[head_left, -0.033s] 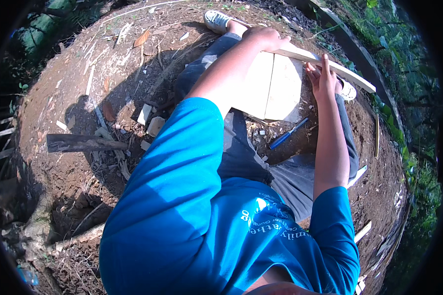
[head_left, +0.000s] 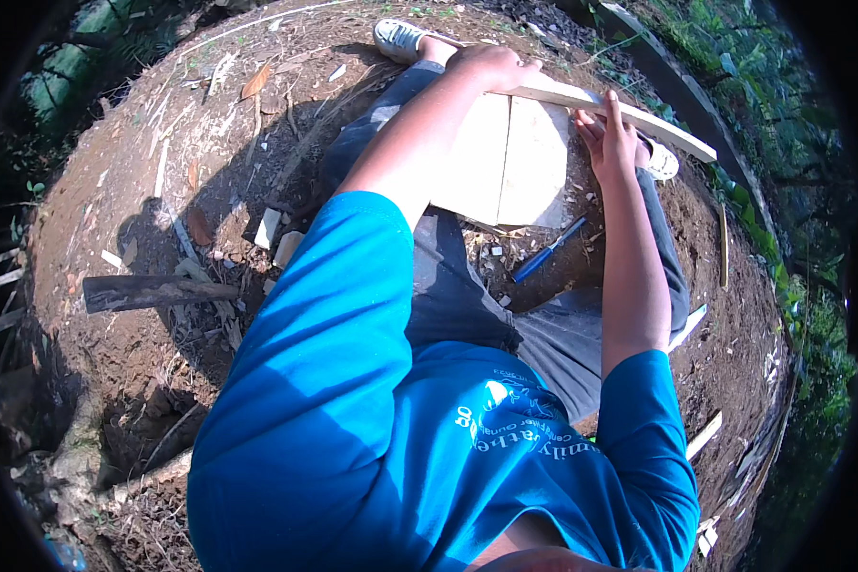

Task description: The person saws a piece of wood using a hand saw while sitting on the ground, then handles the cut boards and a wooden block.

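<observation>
- The left hand (head_left: 491, 67) lies closed over the far-left end of a long pale wooden strip (head_left: 639, 112), with the fingers curled down on it.
- The right hand (head_left: 608, 143) rests on the same strip further to the right; its fingers are straight and held together, pressed flat on the wood.
- The strip runs across from far left to right, over the far edge of two flat pale wooden boards (head_left: 505, 162) that lie side by side, touching along one seam.
- The boards lie between the person's legs, which are in dark trousers.
- A blue pen (head_left: 549, 250) lies on the ground just near of the boards, tilted.
- A white shoe (head_left: 398, 38) is at the far end of the left leg, close to the left hand.
- A dark piece of wood (head_left: 153, 291) lies on the brown soil at the left, well apart from the hands.
</observation>
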A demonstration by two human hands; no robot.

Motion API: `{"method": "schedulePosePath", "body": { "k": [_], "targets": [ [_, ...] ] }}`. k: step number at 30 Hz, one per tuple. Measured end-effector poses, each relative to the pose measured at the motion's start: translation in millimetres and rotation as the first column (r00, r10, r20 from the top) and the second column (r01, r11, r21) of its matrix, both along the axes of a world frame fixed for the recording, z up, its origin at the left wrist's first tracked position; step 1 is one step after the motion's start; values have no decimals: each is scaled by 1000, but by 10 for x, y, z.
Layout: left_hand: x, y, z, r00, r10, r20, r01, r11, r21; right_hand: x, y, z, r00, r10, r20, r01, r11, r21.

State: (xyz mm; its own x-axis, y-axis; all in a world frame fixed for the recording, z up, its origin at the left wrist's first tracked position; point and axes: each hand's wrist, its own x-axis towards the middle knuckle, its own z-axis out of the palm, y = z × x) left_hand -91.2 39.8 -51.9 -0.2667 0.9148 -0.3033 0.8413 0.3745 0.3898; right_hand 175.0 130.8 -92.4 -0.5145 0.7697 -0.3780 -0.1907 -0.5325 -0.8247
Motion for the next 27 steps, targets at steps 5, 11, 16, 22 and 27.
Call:
{"method": "schedulePosePath", "body": {
  "k": [5,11,16,22,27],
  "targets": [
    [-180,18,-258,998,-12,-57,14,999,31,-190,-107,97,999,3,32,-5,999,53],
    [51,-56,64,948,-46,-314,150,937,316,-9,-21,142,999,-32,-41,34,997,64],
    [-52,-311,240,979,96,-177,54,720,691,479,-157,764,919,-394,-34,392,898,200],
    [-58,-1639,-105,976,183,116,-210,677,705,2663,-402,1328,604,-781,-158,793,569,219],
    [499,-2263,-128,947,172,272,-303,765,568,5025,-1169,1465,136,-991,-8,902,121,414]
  ]
}}
